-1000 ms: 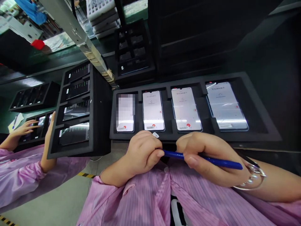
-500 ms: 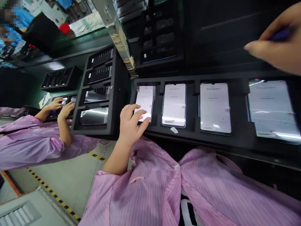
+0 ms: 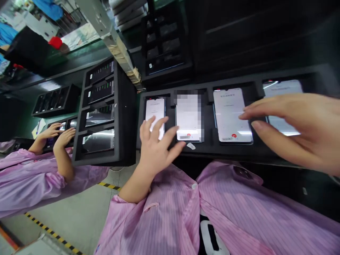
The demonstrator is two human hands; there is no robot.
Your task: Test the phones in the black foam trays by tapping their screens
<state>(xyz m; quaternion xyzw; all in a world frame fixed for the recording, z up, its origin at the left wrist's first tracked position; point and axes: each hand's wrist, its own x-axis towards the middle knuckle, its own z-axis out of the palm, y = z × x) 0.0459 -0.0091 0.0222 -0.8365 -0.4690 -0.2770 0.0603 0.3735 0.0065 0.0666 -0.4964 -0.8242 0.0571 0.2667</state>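
A black foam tray (image 3: 207, 150) in front of me holds several phones with lit white screens. My left hand (image 3: 155, 148) hovers with fingers spread over the leftmost phone (image 3: 154, 112), its fingertips near the second phone (image 3: 189, 118). My right hand (image 3: 292, 127) comes in from the right with fingers stretched out flat, its tips over the third phone (image 3: 230, 114) and covering part of the fourth phone (image 3: 283, 90). No pen shows in either hand. A small white scrap (image 3: 190, 146) lies on the tray's front lip.
A second black tray (image 3: 124, 117) with several phones stands tilted at my left. A person in a pink striped smock has both hands (image 3: 57, 134) on another tray at far left. More stacked trays (image 3: 164, 46) sit behind. Yellow-black floor tape (image 3: 108, 185) runs below.
The blue pen held between both hands a second ago is gone from view. My right hand dropped from the upper right to the third phone, fingers extended. My left hand opened wider.
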